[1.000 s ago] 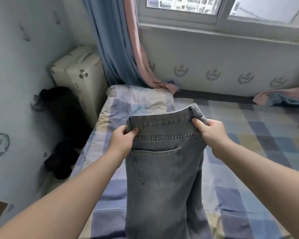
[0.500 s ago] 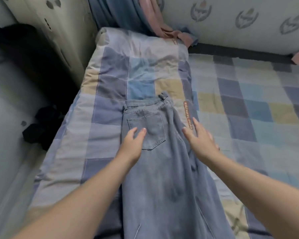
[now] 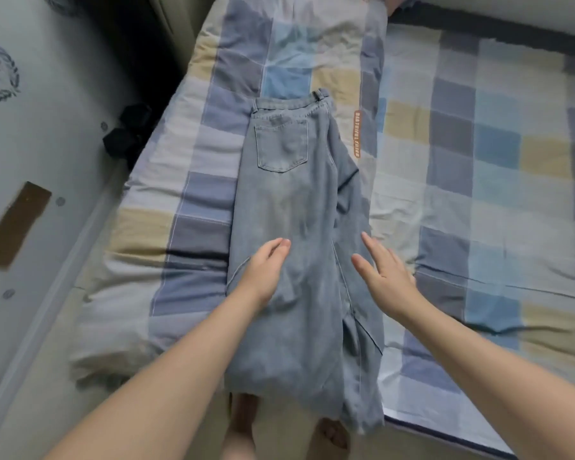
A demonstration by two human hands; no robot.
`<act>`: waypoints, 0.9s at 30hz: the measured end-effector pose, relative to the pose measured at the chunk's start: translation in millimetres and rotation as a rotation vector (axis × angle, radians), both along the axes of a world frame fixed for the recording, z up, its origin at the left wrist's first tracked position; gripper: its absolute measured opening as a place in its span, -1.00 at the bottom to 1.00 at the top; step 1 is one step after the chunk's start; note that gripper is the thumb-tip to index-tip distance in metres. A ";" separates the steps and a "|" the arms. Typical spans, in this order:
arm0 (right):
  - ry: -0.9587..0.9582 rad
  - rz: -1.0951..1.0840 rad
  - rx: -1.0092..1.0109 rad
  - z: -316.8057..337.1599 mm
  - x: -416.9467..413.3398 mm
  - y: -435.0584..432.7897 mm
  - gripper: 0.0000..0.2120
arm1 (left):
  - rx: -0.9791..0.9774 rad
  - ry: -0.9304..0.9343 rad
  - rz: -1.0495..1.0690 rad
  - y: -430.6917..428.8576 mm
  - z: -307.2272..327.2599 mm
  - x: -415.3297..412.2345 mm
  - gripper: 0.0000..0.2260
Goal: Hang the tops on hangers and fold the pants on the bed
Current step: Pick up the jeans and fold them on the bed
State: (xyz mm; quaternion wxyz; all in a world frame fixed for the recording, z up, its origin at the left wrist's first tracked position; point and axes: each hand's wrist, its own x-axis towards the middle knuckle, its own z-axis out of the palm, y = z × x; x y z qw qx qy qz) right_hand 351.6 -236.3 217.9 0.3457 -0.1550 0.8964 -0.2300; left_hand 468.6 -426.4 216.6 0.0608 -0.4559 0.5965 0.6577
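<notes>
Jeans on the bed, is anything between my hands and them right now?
Nothing visible. The left hand lies on the jeans, spread on the bed, and the right hand sits open at their right edge, with no other thing in between.

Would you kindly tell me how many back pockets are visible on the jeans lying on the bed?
1. The back pocket sits just below the waistband on the top layer of the jeans; folded lengthwise, they may hide a second pocket underneath.
</notes>
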 end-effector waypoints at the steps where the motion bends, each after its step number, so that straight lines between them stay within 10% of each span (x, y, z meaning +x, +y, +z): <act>1: -0.018 0.003 -0.017 1.3 13.5 12.0 -0.43 | -0.001 -0.014 0.010 15.0 -0.4 16.6 -0.64; 7: -0.185 -0.090 -0.158 -14.1 88.2 68.6 -0.42 | 0.033 -0.167 0.093 84.2 -31.4 118.4 -0.81; 21: -0.413 -0.281 -0.112 -184.8 192.9 116.3 -0.30 | -0.100 -0.436 0.182 91.8 -186.8 246.8 -0.53; 27: -0.299 -0.373 -0.030 -207.8 184.1 98.2 -0.58 | -0.174 -0.442 0.135 77.5 -219.9 246.1 -0.74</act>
